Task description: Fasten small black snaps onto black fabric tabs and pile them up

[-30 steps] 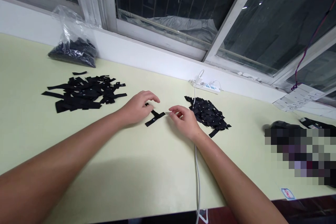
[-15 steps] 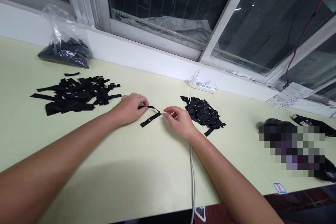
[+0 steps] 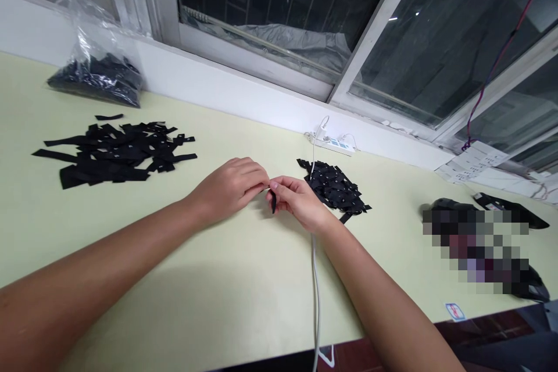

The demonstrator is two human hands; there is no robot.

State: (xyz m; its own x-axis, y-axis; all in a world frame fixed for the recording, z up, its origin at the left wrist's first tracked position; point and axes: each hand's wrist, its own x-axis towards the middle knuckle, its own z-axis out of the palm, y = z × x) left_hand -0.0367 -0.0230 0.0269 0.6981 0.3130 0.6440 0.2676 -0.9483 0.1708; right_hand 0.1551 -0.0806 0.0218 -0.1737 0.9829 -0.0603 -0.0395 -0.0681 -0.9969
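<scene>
Both hands meet above the table, between two piles of black fabric strips. My right hand (image 3: 299,200) pinches a black fabric strip (image 3: 274,202) between thumb and fingers, and one end hangs down. My left hand (image 3: 238,186) is closed with its fingertips against the right thumb; a dark bit of the strip shows at its fingertips, the rest hidden. To the left lies a wide, loose pile of black strips (image 3: 115,151). Just behind my right hand sits a denser pile of short black pieces (image 3: 335,186) with small white marks.
A clear plastic bag (image 3: 98,78) of black pieces leans by the window wall. A white power strip (image 3: 333,143) stands at the back. Its cable (image 3: 317,296) runs forward under my right wrist. Dark objects (image 3: 453,203), partly pixelated, lie at the right of the pale table (image 3: 209,302).
My left hand has moved right to meet my right hand. The strip that lay stretched out between them is now bunched at the fingertips, and the right fingers have closed on it.
</scene>
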